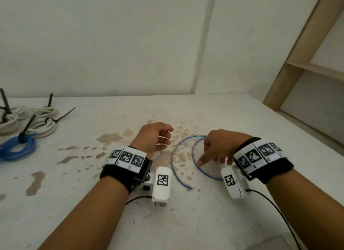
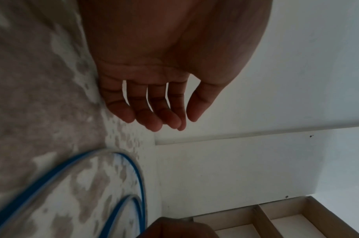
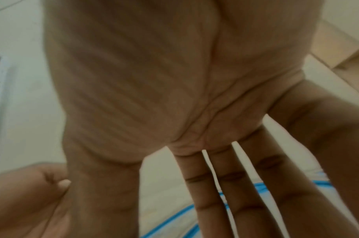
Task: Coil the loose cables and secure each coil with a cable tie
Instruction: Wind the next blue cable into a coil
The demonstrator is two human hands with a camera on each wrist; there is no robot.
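Observation:
A thin loose blue cable lies in two open loops on the stained white table, one end pointing towards me. My left hand hovers just left of the loops with relaxed fingers and holds nothing; the left wrist view shows that hand empty above the cable. My right hand is over the right-hand loop, fingers pointing down and index fingertip at the cable. The right wrist view shows its fingers straight over the blue cable, gripping nothing.
At the table's far left lie white cable coils and a blue coil, each bound with a black cable tie. A wooden shelf frame stands at the right. White walls close off the back of the table.

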